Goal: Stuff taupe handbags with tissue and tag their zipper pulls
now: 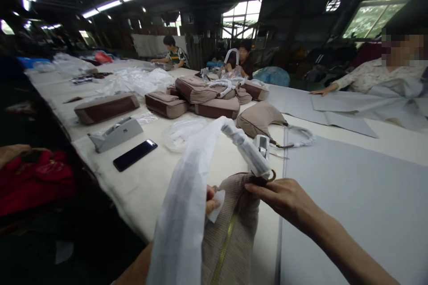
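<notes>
A beige corduroy handbag point(245, 231) with a yellow zip stands upright in front of me. Its strap point(187, 196) is wrapped in white paper and arches up over the bag. My right hand point(284, 196) grips the bag's top corner beside a metal ring point(272, 176), thumb on the fabric. My left hand point(211, 203) is mostly hidden behind the wrapped strap. Its visible fingertips are closed on a small white paper slip point(218, 206) against the bag's other side.
A tape dispenser point(117, 133) and a black phone point(135, 155) lie at left. Another tape dispenser point(262, 146) stands behind the bag. Beyond are several finished handbags point(207, 95) and plastic wrap point(143, 81). Grey sheets point(357, 196) cover the right. Co-workers sit around the table point(100, 164).
</notes>
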`<state>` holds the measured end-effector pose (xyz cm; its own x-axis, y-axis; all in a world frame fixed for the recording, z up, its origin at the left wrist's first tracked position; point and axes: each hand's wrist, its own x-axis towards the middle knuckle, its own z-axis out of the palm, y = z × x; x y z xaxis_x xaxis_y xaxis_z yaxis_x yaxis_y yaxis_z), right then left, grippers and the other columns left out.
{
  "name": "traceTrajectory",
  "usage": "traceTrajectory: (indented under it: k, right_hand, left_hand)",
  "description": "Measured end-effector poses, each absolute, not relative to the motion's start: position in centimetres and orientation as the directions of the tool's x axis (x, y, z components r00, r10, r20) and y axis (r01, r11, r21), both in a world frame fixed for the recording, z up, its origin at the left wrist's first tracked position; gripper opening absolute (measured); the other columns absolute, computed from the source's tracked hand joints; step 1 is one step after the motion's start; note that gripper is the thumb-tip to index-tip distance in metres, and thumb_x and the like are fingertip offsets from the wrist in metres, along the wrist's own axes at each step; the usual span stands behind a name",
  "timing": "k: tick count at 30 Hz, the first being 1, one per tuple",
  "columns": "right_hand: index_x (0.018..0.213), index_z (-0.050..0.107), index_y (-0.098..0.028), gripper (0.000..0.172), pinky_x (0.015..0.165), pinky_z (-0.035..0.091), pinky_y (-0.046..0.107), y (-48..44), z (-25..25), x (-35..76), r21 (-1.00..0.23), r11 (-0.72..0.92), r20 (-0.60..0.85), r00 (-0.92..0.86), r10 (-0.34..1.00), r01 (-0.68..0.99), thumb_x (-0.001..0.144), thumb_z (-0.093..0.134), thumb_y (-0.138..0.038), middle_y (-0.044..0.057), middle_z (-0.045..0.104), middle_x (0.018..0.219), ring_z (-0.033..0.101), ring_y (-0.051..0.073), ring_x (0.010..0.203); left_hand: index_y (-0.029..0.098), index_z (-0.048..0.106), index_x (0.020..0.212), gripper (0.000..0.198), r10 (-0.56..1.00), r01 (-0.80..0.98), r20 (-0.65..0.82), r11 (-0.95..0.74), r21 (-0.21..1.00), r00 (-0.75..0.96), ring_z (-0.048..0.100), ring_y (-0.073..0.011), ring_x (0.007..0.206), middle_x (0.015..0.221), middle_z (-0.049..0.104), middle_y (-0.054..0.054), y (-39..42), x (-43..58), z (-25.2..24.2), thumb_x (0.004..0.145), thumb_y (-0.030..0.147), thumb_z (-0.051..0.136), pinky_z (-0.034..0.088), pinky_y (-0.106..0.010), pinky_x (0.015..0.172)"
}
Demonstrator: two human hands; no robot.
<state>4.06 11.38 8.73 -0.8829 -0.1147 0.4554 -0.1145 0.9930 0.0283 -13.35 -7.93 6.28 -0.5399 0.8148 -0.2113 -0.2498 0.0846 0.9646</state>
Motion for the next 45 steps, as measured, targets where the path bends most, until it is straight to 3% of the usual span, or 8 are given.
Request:
traceTrajectory:
  k: [4, 11, 18, 23, 28, 33, 40, 45]
  right_hand:
    - [0.115, 0.062, -0.026, 0.032, 0.054, 0.051, 0.022, 11.0, 7.9, 3.9, -0.216, 0.969, 0.497, -0.867, 0.006, -0.117, 0.091, 0.044, -0.015, 0.003, 0.072, 0.081, 0.065, 0.012, 0.061]
    - [0.113, 0.063, -0.026, 0.029, 0.061, 0.054, 0.022, 10.7, 7.3, 3.7, -0.362, 0.921, 0.527, -0.847, 0.074, -0.145, 0.090, 0.048, -0.017, 0.003, 0.073, 0.085, 0.067, 0.013, 0.066]
    - [0.117, 0.058, -0.024, 0.030, 0.057, 0.051, 0.022, 10.7, 7.2, 3.6, -0.252, 0.951, 0.554, -0.832, -0.008, -0.177, 0.090, 0.047, -0.015, 0.002, 0.072, 0.083, 0.065, 0.012, 0.062]
    - [0.110, 0.059, -0.019, 0.024, 0.045, 0.038, 0.024, 10.7, 7.3, 3.2, -0.057, 0.985, 0.624, -0.776, -0.093, -0.164, 0.092, 0.044, -0.014, 0.000, 0.066, 0.066, 0.056, 0.011, 0.049]
    - [0.116, 0.055, -0.019, 0.029, 0.050, 0.041, 0.025, 10.8, 6.5, 3.2, -0.078, 0.974, 0.622, -0.774, -0.119, -0.212, 0.089, 0.047, -0.011, 0.000, 0.062, 0.067, 0.058, 0.012, 0.057]
    - [0.104, 0.054, -0.021, 0.029, 0.075, 0.051, 0.033, 10.3, 5.0, 3.3, -0.490, 0.856, 0.792, -0.493, 0.360, -0.162, 0.080, 0.057, -0.006, 0.007, 0.062, 0.092, 0.061, 0.019, 0.086]
    - [0.083, 0.055, -0.021, 0.003, 0.085, 0.049, 0.038, 7.9, 3.0, 2.4, -0.665, 0.721, 0.685, -0.542, 0.487, -0.192, 0.083, 0.053, -0.018, 0.011, 0.055, 0.118, 0.056, 0.024, 0.107]
    - [0.075, 0.063, -0.022, 0.013, 0.085, 0.050, 0.038, 6.1, 3.1, 1.7, -0.729, 0.683, 0.606, -0.503, 0.616, -0.042, 0.084, 0.057, -0.029, 0.011, 0.056, 0.122, 0.055, 0.026, 0.112]
  left_hand:
    - [0.015, 0.068, 0.068, 0.013, 0.860, 0.032, -0.168, 0.209, 0.977, -0.483, 0.054, -0.0136, 0.059, 0.064, 0.063, -0.002, -7.8, -13.2, 7.0, 0.070, 0.029, 0.068, 0.042, -0.022, 0.056]
    - [0.017, 0.066, 0.066, 0.009, 0.880, 0.227, -0.114, 0.241, 0.944, -0.460, 0.051, -0.0141, 0.057, 0.060, 0.061, -0.001, -7.9, -12.5, 7.6, 0.070, 0.025, 0.067, 0.039, -0.022, 0.053]
    - [0.016, 0.066, 0.073, 0.011, 0.901, 0.219, -0.153, 0.259, 0.941, -0.405, 0.051, -0.0122, 0.060, 0.066, 0.060, 0.000, -7.8, -12.4, 7.3, 0.074, 0.027, 0.066, 0.039, -0.021, 0.055]
    - [0.014, 0.064, 0.077, 0.021, 0.894, 0.032, -0.180, 0.212, 0.977, -0.411, 0.051, -0.0110, 0.060, 0.067, 0.059, 0.000, -6.4, -11.6, 6.9, 0.073, 0.034, 0.070, 0.039, -0.020, 0.055]
    - [0.013, 0.061, 0.075, 0.030, 0.882, -0.195, -0.209, 0.137, 0.971, -0.423, 0.049, -0.0086, 0.057, 0.064, 0.057, 0.001, -3.8, -11.1, 7.3, 0.068, 0.038, 0.074, 0.038, -0.019, 0.054]
    - [0.014, 0.055, 0.072, 0.033, 0.864, -0.316, -0.295, 0.169, 0.934, -0.408, 0.053, -0.0108, 0.052, 0.062, 0.059, 0.000, -2.9, -11.2, 7.7, 0.065, 0.040, 0.075, 0.043, -0.022, 0.051]
    - [0.015, 0.055, 0.064, 0.023, 0.846, -0.032, -0.105, 0.104, 0.994, -0.522, 0.047, -0.0095, 0.059, 0.064, 0.053, 0.001, -2.6, -10.2, 8.4, 0.070, 0.032, 0.070, 0.039, -0.019, 0.055]
    - [0.015, 0.058, 0.068, 0.021, 0.817, 0.021, -0.115, 0.153, 0.988, -0.565, 0.046, -0.0094, 0.055, 0.061, 0.053, 0.002, -2.4, -10.3, 7.8, 0.073, 0.033, 0.068, 0.038, -0.019, 0.052]
